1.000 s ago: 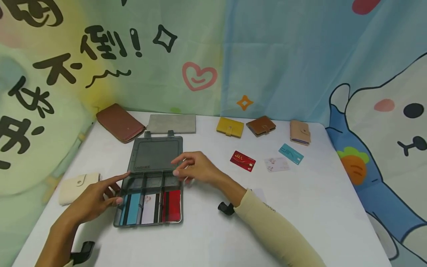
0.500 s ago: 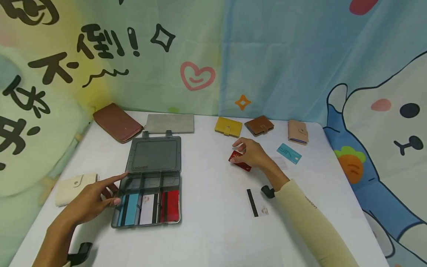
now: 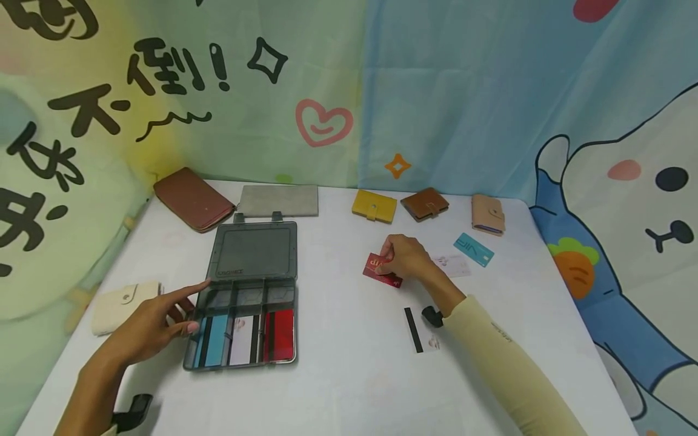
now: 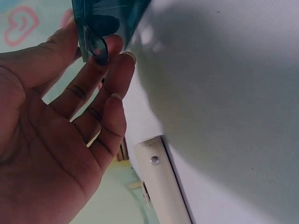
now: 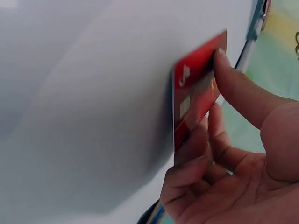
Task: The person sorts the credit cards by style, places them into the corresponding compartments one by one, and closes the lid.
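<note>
My right hand (image 3: 405,257) pinches a red VIP card (image 3: 375,267) above the white table. The right wrist view shows the card (image 5: 198,84) tilted between thumb and fingers. My left hand (image 3: 149,327) rests at the left side of a grey clear-plastic case (image 3: 253,248), index finger stretched to the hinge corner and thumb at the rim. In the left wrist view, the fingertips touch the case's clear edge (image 4: 96,46). The case lies with its lid back. A blue card (image 3: 218,340), a white card (image 3: 242,340) and a red card (image 3: 282,335) fill its front compartments.
A pale patterned card (image 3: 454,265), a teal card (image 3: 473,249) and a striped white card (image 3: 422,330) lie on the right. Wallets stand along the back, including a yellow one (image 3: 374,206). A cream wallet (image 3: 122,307) sits beside the left hand.
My right hand has left the case, gone right to the red VIP card, taken hold of it and shifted it slightly left and toward me. The left hand has stayed at the case.
</note>
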`<state>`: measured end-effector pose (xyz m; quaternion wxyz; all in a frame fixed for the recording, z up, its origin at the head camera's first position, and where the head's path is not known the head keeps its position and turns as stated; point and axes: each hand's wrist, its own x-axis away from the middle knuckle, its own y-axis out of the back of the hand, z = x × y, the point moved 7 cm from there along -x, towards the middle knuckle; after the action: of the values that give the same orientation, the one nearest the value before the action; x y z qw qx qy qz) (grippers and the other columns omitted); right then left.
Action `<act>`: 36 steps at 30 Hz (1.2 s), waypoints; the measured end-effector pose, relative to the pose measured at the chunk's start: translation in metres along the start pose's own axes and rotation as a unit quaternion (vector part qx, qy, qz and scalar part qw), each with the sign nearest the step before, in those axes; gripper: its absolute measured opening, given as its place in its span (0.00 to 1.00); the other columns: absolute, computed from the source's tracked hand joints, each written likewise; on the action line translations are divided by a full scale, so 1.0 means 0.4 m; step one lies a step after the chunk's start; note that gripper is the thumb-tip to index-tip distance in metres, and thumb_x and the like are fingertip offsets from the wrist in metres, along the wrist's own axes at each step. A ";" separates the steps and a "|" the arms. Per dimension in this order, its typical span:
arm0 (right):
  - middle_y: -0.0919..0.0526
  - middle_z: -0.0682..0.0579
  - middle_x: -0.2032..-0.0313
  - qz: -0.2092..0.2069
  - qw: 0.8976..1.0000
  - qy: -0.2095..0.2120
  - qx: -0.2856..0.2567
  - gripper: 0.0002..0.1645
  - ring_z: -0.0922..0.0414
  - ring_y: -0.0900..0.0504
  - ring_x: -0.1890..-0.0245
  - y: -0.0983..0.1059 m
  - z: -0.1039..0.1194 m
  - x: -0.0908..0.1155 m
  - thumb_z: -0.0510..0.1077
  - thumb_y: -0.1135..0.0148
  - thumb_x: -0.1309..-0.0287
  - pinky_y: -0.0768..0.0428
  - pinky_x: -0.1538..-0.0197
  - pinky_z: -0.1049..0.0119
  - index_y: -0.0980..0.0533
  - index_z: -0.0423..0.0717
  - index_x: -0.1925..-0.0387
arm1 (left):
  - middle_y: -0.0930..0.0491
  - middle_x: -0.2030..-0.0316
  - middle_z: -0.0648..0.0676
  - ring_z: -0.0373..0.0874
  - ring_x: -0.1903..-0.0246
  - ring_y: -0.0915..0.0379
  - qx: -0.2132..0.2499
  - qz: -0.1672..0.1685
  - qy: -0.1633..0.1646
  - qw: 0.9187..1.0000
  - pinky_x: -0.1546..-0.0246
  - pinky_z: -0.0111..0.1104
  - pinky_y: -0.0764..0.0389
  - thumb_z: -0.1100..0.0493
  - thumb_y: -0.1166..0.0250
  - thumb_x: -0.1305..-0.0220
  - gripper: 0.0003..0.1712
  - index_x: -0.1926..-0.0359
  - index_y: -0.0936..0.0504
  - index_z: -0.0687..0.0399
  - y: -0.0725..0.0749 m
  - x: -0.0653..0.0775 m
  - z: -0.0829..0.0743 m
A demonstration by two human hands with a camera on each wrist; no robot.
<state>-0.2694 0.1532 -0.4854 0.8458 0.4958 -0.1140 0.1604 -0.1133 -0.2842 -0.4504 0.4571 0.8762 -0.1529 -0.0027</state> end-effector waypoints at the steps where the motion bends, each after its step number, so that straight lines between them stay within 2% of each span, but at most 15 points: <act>1: 0.22 0.49 0.66 0.008 1.000 0.008 -0.011 0.18 0.52 0.22 0.64 -0.004 0.011 0.005 0.49 0.23 0.48 0.24 0.65 0.64 0.25 0.49 0.61 | 0.20 0.61 0.52 0.36 0.68 0.26 0.000 0.001 -0.001 1.000 0.71 0.29 0.27 0.61 0.27 0.43 0.45 0.26 0.35 0.45 -0.001 -0.001 -0.001; 5: 0.24 0.49 0.70 0.050 0.993 0.074 -0.083 0.12 0.54 0.24 0.70 -0.028 0.065 0.030 0.45 0.29 0.40 0.24 0.69 0.66 0.24 0.51 0.58 | 0.20 0.61 0.52 0.36 0.68 0.26 0.002 0.002 -0.002 1.000 0.70 0.29 0.26 0.62 0.27 0.43 0.45 0.26 0.35 0.45 -0.004 -0.004 -0.002; 10: 0.22 0.47 0.71 0.098 0.963 0.171 -0.185 0.18 0.51 0.23 0.73 -0.071 0.155 0.088 0.39 0.36 0.36 0.25 0.70 0.66 0.24 0.54 0.46 | 0.20 0.62 0.52 0.36 0.68 0.26 0.002 0.001 -0.004 1.000 0.71 0.29 0.26 0.62 0.27 0.43 0.45 0.26 0.35 0.45 -0.005 -0.006 -0.005; 15: 0.17 0.44 0.72 0.126 0.936 0.208 -0.255 0.19 0.38 0.19 0.75 -0.134 0.244 0.155 0.42 0.32 0.38 0.27 0.76 0.67 0.24 0.54 0.47 | 0.20 0.61 0.53 0.37 0.68 0.26 0.006 0.004 -0.002 1.000 0.71 0.29 0.26 0.62 0.27 0.43 0.45 0.26 0.35 0.45 -0.008 -0.009 -0.007; 18: 0.15 0.41 0.72 0.144 0.924 0.224 -0.275 0.19 0.35 0.19 0.74 -0.179 0.285 0.188 0.43 0.31 0.39 0.29 0.77 0.68 0.24 0.53 0.47 | 0.20 0.61 0.53 0.36 0.68 0.26 0.009 0.004 -0.004 1.000 0.71 0.29 0.26 0.62 0.27 0.43 0.45 0.26 0.35 0.45 -0.010 -0.010 -0.009; 20: 0.13 0.42 0.71 0.154 0.923 0.231 -0.265 0.20 0.37 0.18 0.75 -0.204 0.303 0.203 0.43 0.31 0.39 0.28 0.76 0.68 0.23 0.54 0.46 | 0.20 0.61 0.53 0.36 0.68 0.26 0.011 0.001 -0.008 1.000 0.72 0.29 0.26 0.62 0.27 0.43 0.45 0.26 0.35 0.46 -0.009 -0.009 -0.010; 24: 0.12 0.48 0.70 0.153 0.936 0.239 -0.210 0.22 0.45 0.16 0.75 -0.224 0.305 0.220 0.44 0.30 0.39 0.26 0.72 0.68 0.23 0.54 0.43 | 0.20 0.62 0.53 0.34 0.69 0.26 0.010 -0.006 -0.015 1.000 0.72 0.29 0.27 0.62 0.27 0.44 0.45 0.26 0.34 0.46 -0.009 -0.007 -0.011; 31: 0.15 0.56 0.71 0.133 0.950 0.233 -0.160 0.21 0.54 0.22 0.76 -0.165 0.244 0.224 0.46 0.29 0.41 0.27 0.71 0.68 0.20 0.54 0.45 | 0.20 0.61 0.53 0.34 0.69 0.26 0.006 -0.001 -0.009 1.000 0.72 0.29 0.27 0.61 0.27 0.43 0.45 0.26 0.35 0.45 -0.008 -0.003 -0.010; 34: 0.16 0.60 0.69 0.142 0.948 0.246 -0.141 0.24 0.58 0.23 0.72 -0.157 0.235 0.233 0.49 0.30 0.40 0.26 0.68 0.68 0.21 0.56 0.42 | 0.20 0.61 0.53 0.34 0.69 0.26 0.001 -0.002 -0.007 1.000 0.72 0.29 0.27 0.60 0.26 0.43 0.45 0.26 0.35 0.45 -0.004 -0.001 -0.009; 36: 0.15 0.60 0.63 0.155 0.943 0.264 -0.130 0.27 0.60 0.22 0.69 -0.169 0.246 0.246 0.52 0.31 0.39 0.24 0.64 0.69 0.23 0.57 0.39 | 0.20 0.61 0.53 0.34 0.68 0.27 -0.001 -0.005 -0.007 1.000 0.72 0.29 0.28 0.60 0.26 0.43 0.45 0.26 0.35 0.44 0.000 0.000 -0.009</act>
<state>-0.1561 0.0518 -0.4577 0.8672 0.2973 0.0180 0.3989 -0.1127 -0.2814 -0.4484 0.4566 0.8765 -0.1519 -0.0107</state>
